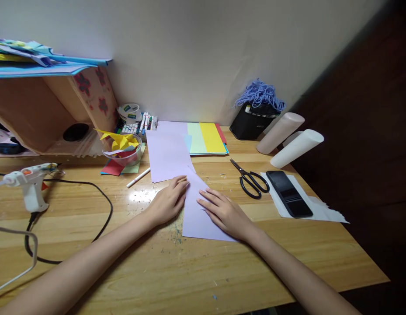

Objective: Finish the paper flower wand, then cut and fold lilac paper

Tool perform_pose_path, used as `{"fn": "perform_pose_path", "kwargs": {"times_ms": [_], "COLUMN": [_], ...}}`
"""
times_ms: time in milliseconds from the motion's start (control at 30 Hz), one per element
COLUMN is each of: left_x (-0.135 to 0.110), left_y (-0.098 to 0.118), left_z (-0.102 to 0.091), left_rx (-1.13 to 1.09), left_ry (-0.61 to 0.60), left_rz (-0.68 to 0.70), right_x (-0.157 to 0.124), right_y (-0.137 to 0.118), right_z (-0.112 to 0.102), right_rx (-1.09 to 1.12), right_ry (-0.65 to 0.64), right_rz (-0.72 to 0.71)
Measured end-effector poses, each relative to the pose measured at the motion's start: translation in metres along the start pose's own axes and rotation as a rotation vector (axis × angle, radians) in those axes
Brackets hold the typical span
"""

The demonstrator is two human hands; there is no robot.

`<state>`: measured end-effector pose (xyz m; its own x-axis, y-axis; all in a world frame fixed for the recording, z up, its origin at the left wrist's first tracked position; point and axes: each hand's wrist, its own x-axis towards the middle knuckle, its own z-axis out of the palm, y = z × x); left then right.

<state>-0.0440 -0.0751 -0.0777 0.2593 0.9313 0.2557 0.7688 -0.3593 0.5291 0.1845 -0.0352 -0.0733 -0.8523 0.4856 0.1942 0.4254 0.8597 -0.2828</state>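
A folded sheet of pale lilac paper (194, 216) lies on the wooden table (140, 262) in front of me. My left hand (168, 202) rests flat on its left edge with the fingers stretched out. On the sheet's right part my right hand (222, 212) lies flat, fingers extended and pressing the fold. A second lilac sheet (166, 155) lies just behind, partly under the folded one. Neither hand holds anything.
Black scissors (250, 179) and a black phone (289, 193) on white paper lie to the right. Coloured sheets (206, 138), a marker set (139, 123) and a bowl of paper scraps (122, 148) sit behind. A glue gun (30, 183) with cable stands left. Two white cylinders (296, 148) lean right.
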Motion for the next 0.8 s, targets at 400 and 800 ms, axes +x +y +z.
{"fn": "perform_pose_path", "kwargs": {"times_ms": [400, 800], "left_x": [0.0005, 0.0012], "left_y": [-0.0019, 0.0002], "left_z": [0.0004, -0.0007], "left_rx": [0.081, 0.168], "left_ry": [-0.111, -0.165], "left_rz": [0.125, 0.153], "right_x": [-0.0029, -0.0021], "right_y": [0.0049, 0.0078], "right_z": [0.0057, -0.0016], "right_rx": [0.010, 0.153], "right_ry": [-0.033, -0.048], "right_rz": [0.012, 0.017]}}
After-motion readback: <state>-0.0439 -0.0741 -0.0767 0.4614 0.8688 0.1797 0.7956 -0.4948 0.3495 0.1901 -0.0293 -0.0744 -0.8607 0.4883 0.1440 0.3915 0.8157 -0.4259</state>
